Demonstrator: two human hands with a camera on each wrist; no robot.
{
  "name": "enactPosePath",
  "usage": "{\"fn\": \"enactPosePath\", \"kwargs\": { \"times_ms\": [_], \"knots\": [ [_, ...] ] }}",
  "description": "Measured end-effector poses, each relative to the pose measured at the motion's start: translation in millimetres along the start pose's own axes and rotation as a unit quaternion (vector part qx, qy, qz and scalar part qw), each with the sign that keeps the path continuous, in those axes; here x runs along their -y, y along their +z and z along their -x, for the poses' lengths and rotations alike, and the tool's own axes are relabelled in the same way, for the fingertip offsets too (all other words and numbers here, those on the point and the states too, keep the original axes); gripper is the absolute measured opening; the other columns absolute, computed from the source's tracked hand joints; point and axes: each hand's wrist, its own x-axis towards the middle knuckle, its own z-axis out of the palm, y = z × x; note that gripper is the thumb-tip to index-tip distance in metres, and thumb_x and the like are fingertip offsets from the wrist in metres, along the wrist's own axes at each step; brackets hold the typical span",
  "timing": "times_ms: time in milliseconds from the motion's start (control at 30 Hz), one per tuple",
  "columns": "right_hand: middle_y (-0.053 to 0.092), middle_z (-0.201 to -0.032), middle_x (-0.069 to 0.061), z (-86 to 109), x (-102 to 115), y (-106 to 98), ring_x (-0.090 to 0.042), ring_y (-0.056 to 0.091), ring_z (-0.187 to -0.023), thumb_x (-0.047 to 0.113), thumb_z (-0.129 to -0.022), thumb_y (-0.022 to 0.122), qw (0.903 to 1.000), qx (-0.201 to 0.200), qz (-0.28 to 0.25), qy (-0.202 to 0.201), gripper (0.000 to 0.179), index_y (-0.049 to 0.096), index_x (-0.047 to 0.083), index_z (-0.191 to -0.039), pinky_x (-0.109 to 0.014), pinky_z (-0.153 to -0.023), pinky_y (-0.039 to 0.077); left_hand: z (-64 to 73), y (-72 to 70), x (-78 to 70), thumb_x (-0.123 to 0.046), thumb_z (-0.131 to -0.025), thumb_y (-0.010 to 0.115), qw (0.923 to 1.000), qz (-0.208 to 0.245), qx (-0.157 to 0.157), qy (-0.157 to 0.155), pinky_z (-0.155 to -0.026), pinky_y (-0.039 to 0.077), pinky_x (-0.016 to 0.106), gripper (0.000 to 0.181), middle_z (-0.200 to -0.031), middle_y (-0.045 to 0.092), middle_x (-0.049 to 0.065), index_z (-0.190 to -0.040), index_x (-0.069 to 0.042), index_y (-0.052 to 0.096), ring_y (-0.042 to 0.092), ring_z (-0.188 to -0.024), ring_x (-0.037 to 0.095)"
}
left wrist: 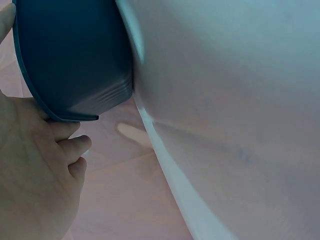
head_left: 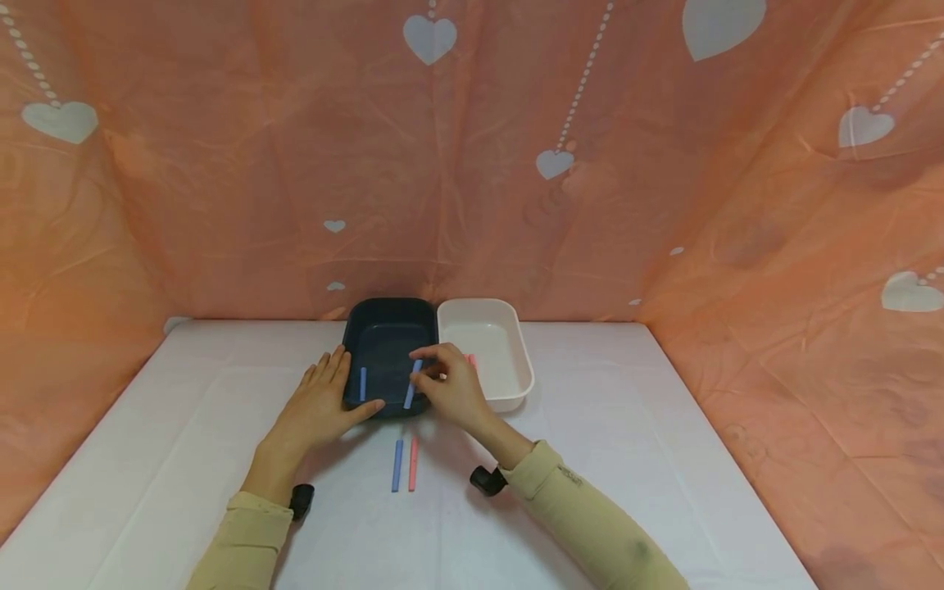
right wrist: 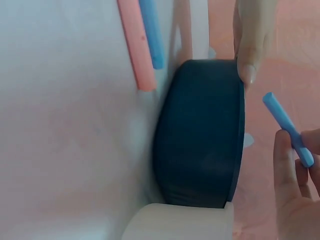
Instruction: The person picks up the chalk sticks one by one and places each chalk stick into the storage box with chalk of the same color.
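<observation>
My right hand [head_left: 456, 392] pinches a blue chalk stick [head_left: 412, 385] between thumb and fingertips, tilted over the front right part of the dark blue tray [head_left: 391, 305]. In the right wrist view, that stick [right wrist: 282, 115] stands above the tray's rim. Another blue chalk stick [head_left: 363, 383] is inside the tray at its left. My left hand [head_left: 317, 408] rests against the tray's front left corner, fingers extended along its left side and thumb at the front rim. In the left wrist view, the fingers touch the tray's rim [left wrist: 30, 87].
A white tray [head_left: 525, 360] adjoins the dark one on the right, with pink chalk [head_left: 472, 359] partly hidden behind my right hand. On the white table [head_left: 605, 459], a blue stick [head_left: 397, 465] and a pink stick [head_left: 413, 464] lie before the trays. An orange heart-patterned curtain [head_left: 487, 221] hangs behind.
</observation>
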Motion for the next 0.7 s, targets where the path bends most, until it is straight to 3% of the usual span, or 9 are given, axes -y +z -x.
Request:
{"fn": "enactPosePath", "kwargs": {
  "times_ms": [200, 467, 700],
  "knots": [
    [0.062, -0.114, -0.019, -15.9, 0.4, 5.6, -0.022, 0.074, -0.089, -0.003, -0.091, 0.074, 0.9999, -0.004, -0.003, 0.012, 0.03, 0.072, -0.002, -0.121, -0.021, -0.071, 0.061, -1.1, -1.0, -0.9, -0.068, -0.095, 0.061, 1.0, -0.002, -0.006, 0.005, -0.124, 0.013, 0.065, 0.113, -0.167, 0.015, 0.034, -0.158, 0.015, 0.02, 0.016, -0.153, 0.054],
    [0.06, -0.115, -0.017, -35.0, -8.5, 18.3, -0.025, 0.076, -0.094, -0.002, -0.092, 0.074, 0.9986, 0.034, -0.021, 0.033, 0.031, 0.072, 0.0, -0.123, -0.024, -0.073, 0.062, -0.3, -1.7, -1.6, -0.067, -0.095, 0.061, 1.0, -0.001, -0.003, 0.005, -0.124, 0.013, 0.065, 0.112, -0.168, 0.015, 0.033, -0.158, 0.015, 0.019, 0.015, -0.153, 0.054],
    [0.06, -0.12, -0.015, -50.7, -15.3, 29.9, -0.017, 0.077, -0.086, 0.003, -0.094, 0.076, 0.9951, 0.075, 0.031, 0.056, 0.03, 0.072, 0.001, -0.124, -0.018, -0.068, 0.058, 0.2, -2.5, -2.8, -0.064, -0.096, 0.062, 0.9999, -0.002, -0.009, 0.008, -0.124, 0.015, 0.066, 0.108, -0.167, 0.017, 0.033, -0.158, 0.015, 0.021, 0.017, -0.153, 0.054]
  ]
}}
